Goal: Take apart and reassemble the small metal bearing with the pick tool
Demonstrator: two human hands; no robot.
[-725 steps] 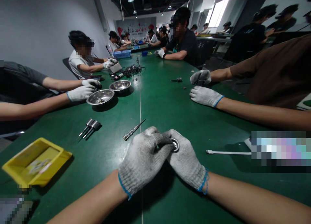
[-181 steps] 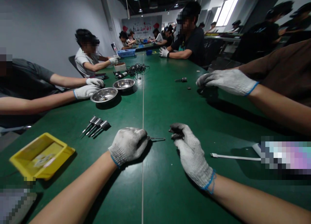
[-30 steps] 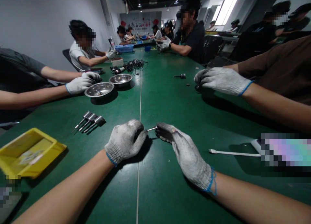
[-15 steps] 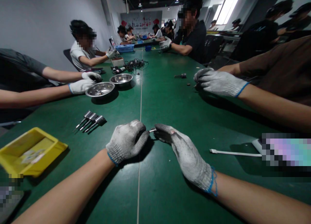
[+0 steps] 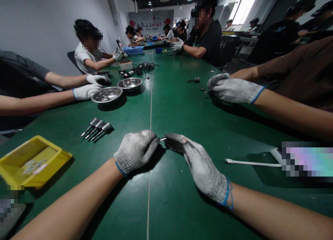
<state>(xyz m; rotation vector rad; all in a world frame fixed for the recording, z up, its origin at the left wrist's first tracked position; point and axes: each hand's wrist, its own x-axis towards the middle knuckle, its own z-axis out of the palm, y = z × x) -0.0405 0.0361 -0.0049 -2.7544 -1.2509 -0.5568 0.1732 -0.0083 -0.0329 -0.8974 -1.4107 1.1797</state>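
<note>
Both my hands wear soiled white gloves and rest on the green table. My left hand is a closed fist around a thin metal pin tool, whose tip pokes out to the right. My right hand has its fingertips pinched at that tip, touching it. Whether a small part sits between those fingers is hidden. Three finished metal pin tools lie side by side to the left.
A yellow tray sits at the left front edge. Two steel bowls stand farther back left beside a co-worker's gloved hands. Another person's gloved hands work at the right. A white cable lies to my right.
Over the last second my hands stayed joined at the pin's tip, shifting only slightly. Six seconds ago my right hand was apart from the pin.
</note>
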